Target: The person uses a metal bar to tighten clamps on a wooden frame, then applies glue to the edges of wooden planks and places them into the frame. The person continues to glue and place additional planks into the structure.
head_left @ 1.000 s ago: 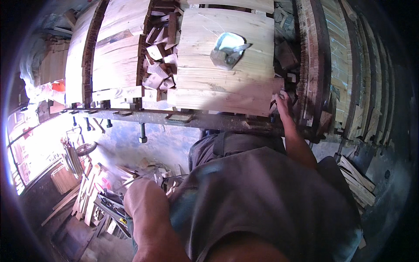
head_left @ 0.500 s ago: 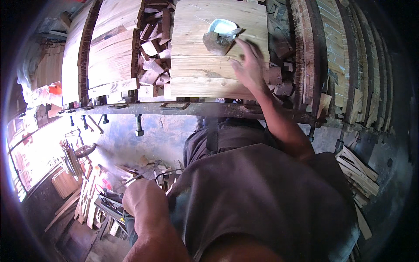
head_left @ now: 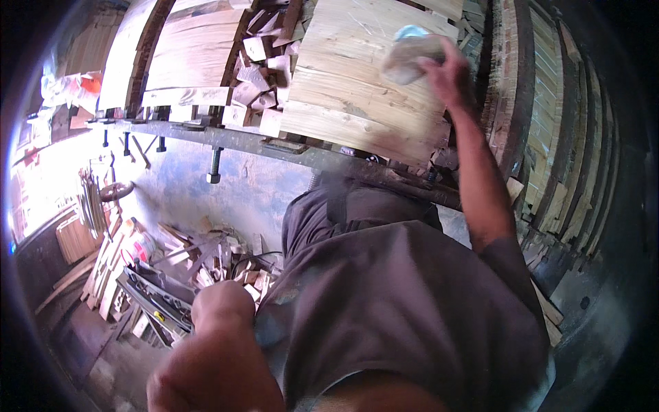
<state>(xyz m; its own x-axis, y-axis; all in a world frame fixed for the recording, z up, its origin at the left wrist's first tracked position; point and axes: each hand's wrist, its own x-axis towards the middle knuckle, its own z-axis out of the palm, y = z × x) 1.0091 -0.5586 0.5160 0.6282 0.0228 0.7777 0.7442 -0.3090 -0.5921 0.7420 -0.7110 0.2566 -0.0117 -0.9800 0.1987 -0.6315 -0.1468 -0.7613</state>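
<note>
My right hand [head_left: 447,74] reaches over the pale wooden panel [head_left: 343,89]. Its fingers are closed around a brown, block-like piece [head_left: 410,60], smeared by motion, near the panel's right side. Just beyond that piece shows the rim of a small white-blue dish [head_left: 412,32]; whether the two are joined I cannot tell. Pencil-like lines mark the panel's far part. On the left, my left arm [head_left: 220,336] is bent low beside my body, and its hand is out of sight.
Wood offcuts [head_left: 257,79] fill the gap left of the panel. Clamped wood panels [head_left: 195,51] stand farther left, and more rows [head_left: 546,130] at right. A metal bar with bolts [head_left: 215,165] runs along the near edge. Scrap strips [head_left: 110,275] lean at lower left by a tool tray [head_left: 161,295].
My right hand has gone from open beside the brown piece to closed on it. The piece and dish have shifted right across the panel. The whole view has turned somewhat.
</note>
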